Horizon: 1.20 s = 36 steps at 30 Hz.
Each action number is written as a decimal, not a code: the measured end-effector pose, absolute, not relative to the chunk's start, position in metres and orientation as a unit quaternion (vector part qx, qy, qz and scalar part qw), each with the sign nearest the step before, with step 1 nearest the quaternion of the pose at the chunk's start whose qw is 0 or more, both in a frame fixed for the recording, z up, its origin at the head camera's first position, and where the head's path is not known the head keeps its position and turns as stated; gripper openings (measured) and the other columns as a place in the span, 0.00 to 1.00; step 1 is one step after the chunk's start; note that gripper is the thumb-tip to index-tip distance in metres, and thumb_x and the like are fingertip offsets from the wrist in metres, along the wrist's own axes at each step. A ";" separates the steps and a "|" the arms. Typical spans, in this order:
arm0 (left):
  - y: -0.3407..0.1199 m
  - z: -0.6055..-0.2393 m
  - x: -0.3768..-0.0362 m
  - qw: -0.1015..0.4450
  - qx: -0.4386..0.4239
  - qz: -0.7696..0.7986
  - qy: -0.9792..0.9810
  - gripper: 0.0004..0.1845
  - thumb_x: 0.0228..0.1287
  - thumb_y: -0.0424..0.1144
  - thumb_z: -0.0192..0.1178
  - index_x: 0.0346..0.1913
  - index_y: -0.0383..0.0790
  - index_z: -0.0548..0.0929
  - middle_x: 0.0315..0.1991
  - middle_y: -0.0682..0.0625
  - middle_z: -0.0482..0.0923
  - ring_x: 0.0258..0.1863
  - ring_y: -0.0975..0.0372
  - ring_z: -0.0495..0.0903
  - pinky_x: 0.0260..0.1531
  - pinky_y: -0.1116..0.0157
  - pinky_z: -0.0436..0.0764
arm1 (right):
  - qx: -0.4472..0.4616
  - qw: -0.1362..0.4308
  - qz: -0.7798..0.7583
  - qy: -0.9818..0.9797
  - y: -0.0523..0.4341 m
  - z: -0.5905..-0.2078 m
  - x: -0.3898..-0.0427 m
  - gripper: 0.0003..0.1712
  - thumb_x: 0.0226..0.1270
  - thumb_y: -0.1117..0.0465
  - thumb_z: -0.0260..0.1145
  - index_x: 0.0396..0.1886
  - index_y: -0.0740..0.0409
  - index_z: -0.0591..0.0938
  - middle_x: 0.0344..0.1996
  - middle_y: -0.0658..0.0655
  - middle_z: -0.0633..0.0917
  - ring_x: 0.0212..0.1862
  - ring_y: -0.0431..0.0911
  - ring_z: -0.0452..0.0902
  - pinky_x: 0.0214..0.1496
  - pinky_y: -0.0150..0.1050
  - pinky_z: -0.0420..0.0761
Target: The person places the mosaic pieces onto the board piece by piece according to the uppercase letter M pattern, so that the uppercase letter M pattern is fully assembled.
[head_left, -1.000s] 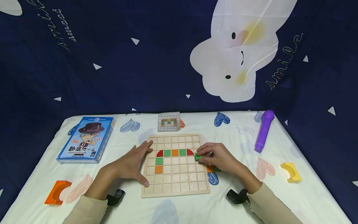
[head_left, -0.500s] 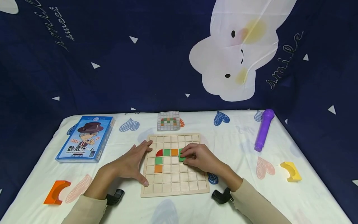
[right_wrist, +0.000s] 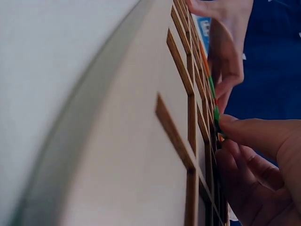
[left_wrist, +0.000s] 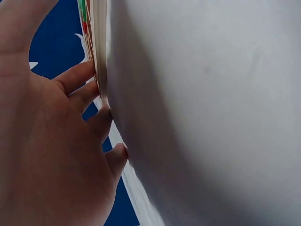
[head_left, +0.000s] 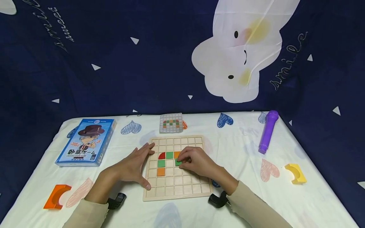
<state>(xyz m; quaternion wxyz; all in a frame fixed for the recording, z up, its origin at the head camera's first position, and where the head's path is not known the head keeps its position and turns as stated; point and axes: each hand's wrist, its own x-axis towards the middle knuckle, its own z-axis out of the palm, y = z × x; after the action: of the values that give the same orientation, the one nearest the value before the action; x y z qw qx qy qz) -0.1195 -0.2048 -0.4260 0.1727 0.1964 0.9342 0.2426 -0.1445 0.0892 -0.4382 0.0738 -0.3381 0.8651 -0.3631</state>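
On wooden grid board (head_left: 182,186): small flat green square tile (head_left: 178,163), pinched by right hand (head_left: 196,163) fingers.

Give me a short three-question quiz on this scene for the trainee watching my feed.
1. True or false: the left hand lies flat with straight fingers against the left edge of the wooden grid board.
2. What does the right hand pinch over the board? A) an orange arch block B) a green square tile C) the purple tube
3. Fill in: the red quarter-round tile sits directly left of a ______ tile.

Key
1. True.
2. B, the green square tile.
3. Green: the green tile in the same row.
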 end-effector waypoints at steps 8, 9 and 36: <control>-0.206 -0.427 -0.120 0.170 0.198 0.248 0.933 0.78 0.20 0.69 0.84 0.79 0.38 0.57 0.83 0.42 0.50 0.84 0.43 0.44 0.82 0.37 0.45 | -0.345 0.066 -0.342 0.871 0.083 -0.436 -0.143 0.06 0.61 0.63 0.76 0.38 0.52 0.92 0.41 0.47 0.88 0.38 0.36 0.80 0.43 0.28 0.81; -0.206 -0.427 -0.120 0.170 0.197 0.248 0.933 0.78 0.20 0.69 0.84 0.78 0.38 0.57 0.84 0.43 0.50 0.84 0.43 0.44 0.82 0.37 0.45 | -0.346 0.065 -0.341 0.872 0.083 -0.435 -0.143 0.06 0.61 0.63 0.76 0.38 0.52 0.92 0.41 0.47 0.88 0.38 0.36 0.80 0.43 0.28 0.81; -0.205 -0.427 -0.120 0.172 0.196 0.248 0.933 0.78 0.20 0.69 0.84 0.78 0.38 0.57 0.84 0.42 0.50 0.84 0.42 0.44 0.82 0.37 0.44 | -0.352 0.073 -0.324 0.875 0.084 -0.435 -0.142 0.05 0.62 0.62 0.75 0.38 0.52 0.92 0.41 0.47 0.88 0.46 0.40 0.84 0.51 0.32 0.84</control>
<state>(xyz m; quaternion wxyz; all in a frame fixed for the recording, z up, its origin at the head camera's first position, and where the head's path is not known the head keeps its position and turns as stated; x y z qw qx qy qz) -0.1196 -0.2054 -0.4270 0.1716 0.1961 0.9332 0.2475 -0.1418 0.0838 -0.4352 0.0727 -0.3521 0.8750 -0.3243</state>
